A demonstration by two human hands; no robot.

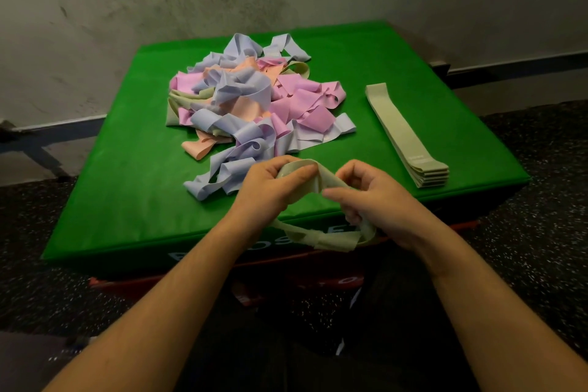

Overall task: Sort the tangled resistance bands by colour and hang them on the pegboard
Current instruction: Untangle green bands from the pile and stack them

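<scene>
Surface: a green padded platform is seen set against a grey wall, with dark speckled flooring around it.

Held item: a pale green flat elastic resistance band is held between both hands at the platform's near edge, just in front of the body. Its upper span runs left to right from hand to hand; the remainder hangs below the hands in a twisted loop over the platform's front face.

Left hand: fingers and thumb are curled closed round the band's left part, pinching it.

Right hand: fingers are curled closed on the band's right part, the index finger extended along it; the lower run of band passes under this hand.

Sorted stack: a flat pile of pale green bands is laid on the platform's right side, long axis running near to far, slightly slanted. It lies forward and right of the grip, nearer the right hand.

Unsorted heap: a tangle of lilac, pink, peach and green bands is noted at the platform's centre, beyond the hands.

Judgement: the twist is probably being worked out before the band is added to the stack. The pegboard is not in view.
</scene>
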